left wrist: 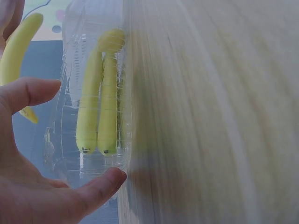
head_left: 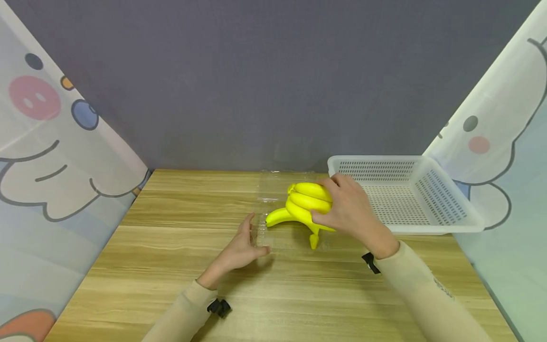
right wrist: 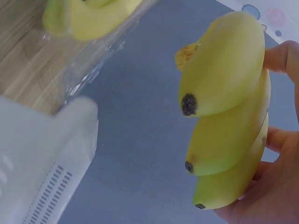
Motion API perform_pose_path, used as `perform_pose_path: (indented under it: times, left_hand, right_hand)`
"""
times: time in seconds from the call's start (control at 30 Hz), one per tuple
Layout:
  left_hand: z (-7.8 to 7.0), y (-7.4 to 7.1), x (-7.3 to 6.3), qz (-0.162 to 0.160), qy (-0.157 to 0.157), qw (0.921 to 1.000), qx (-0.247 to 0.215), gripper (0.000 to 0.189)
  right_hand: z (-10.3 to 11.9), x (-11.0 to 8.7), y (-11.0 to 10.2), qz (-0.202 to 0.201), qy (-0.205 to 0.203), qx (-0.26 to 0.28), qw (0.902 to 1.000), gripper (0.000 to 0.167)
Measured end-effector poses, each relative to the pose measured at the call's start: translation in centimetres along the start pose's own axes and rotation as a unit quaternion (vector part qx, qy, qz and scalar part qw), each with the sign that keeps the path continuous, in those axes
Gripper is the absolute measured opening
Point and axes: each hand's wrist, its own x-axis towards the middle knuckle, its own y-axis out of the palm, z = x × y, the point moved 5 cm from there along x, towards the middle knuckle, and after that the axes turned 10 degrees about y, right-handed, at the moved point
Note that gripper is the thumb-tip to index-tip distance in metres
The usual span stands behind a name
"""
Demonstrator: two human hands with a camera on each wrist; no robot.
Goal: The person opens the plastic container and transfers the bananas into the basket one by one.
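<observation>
My right hand (head_left: 351, 209) grips a bunch of yellow bananas (head_left: 311, 194), three of its tips showing in the right wrist view. It holds this bunch above a clear plastic clamshell box (head_left: 273, 184), whose lid lies folded back toward the wall. Inside the box lies a second bunch of bananas (left wrist: 107, 98), partly covered by the held bunch in the head view. At the box's left end is my left hand (head_left: 240, 248), fingers and thumb spread apart. In the left wrist view its thumb tip is right at the box's lower corner.
A white perforated plastic basket (head_left: 453, 223) stands at the right rear of the wooden table (head_left: 171, 266), close beside the box. Behind the table rises a grey wall (head_left: 273, 85). Cartoon-printed sheets (head_left: 107, 156) flank both sides.
</observation>
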Motion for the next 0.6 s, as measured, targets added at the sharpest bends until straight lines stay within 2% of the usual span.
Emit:
perform_pose_path:
  times: [0.43, 0.6]
  left_hand:
    - [0.0, 0.0, -0.1, 0.004, -0.002, 1.0000, -0.004, 0.115]
    - [0.1, 0.1, 0.0, 0.005, -0.001, 1.0000, -0.004, 0.116]
  right_hand:
    - [-1.4, 0.4, -1.3, 0.014, -0.031, -0.064, 0.9974, 0.060]
    - [-1.8, 0.3, -1.5, 0.010, -0.045, -0.072, 0.9963, 0.059]
